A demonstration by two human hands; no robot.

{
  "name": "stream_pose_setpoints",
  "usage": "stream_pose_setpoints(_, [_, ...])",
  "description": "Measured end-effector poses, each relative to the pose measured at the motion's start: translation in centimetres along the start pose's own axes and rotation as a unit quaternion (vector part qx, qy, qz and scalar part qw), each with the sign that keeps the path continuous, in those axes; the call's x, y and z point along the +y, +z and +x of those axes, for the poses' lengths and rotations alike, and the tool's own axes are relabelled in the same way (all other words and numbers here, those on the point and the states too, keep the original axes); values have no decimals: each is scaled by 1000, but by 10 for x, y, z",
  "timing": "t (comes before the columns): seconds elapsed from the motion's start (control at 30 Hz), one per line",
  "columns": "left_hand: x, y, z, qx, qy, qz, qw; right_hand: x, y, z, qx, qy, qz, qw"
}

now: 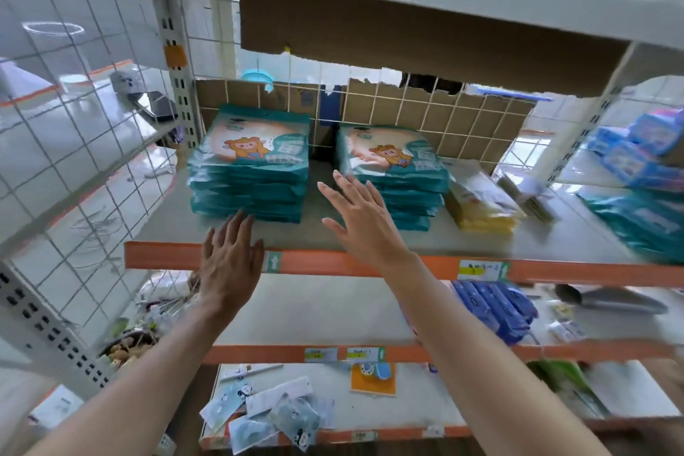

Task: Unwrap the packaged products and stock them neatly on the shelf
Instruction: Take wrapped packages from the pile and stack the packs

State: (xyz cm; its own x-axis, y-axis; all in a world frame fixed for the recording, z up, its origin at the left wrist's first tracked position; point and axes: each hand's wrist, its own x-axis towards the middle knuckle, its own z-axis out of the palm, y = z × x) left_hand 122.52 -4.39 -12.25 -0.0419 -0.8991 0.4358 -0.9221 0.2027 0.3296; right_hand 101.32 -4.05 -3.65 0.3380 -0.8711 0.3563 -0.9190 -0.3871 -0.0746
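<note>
now squaring up the two teal stacks

evidently the person is reaching over the orange shelf lip with both hands, and neither is holding anything. the left hand is lying open and flat just above the lip, fingers straight and pointing at the foot of the left stack of teal packs. whether the fingertips are touching the bottom pack i cannot tell. the right hand is open too, fingers spread, hovering a little behind the lip near the front left corner of the right stack of teal packs.

both stacks are sitting well behind the lip, close to the wire grid, side by side with a gap between them. no outer wrap is showing on either one, so the step in hand is looking like straightening rather than unwrapping.

doing it well is going to mean using the palms as flat paddles. each one should be pressing against the whole front face of a stack, not one pack, so the slippery layers are moving together. the right stack's layers are looking slightly staggered, so that one is probably needing the firmer tap. the push should be going straight back from the lip, because the yellow packs are lying just beside the right stack and a sideways shove is likely to be crowding them.
</note>
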Motion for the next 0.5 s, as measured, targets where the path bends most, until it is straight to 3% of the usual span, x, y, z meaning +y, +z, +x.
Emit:
stream_pose_setpoints(0.17, [64, 1, -17, -17, 62, -5, 998, 37, -15, -58, 1, 44, 15, 999])
stream_pose_setpoints(0.5, [204, 25, -40, -28, 146, -21, 989, 134, -52, -180, -76, 164, -27, 983])
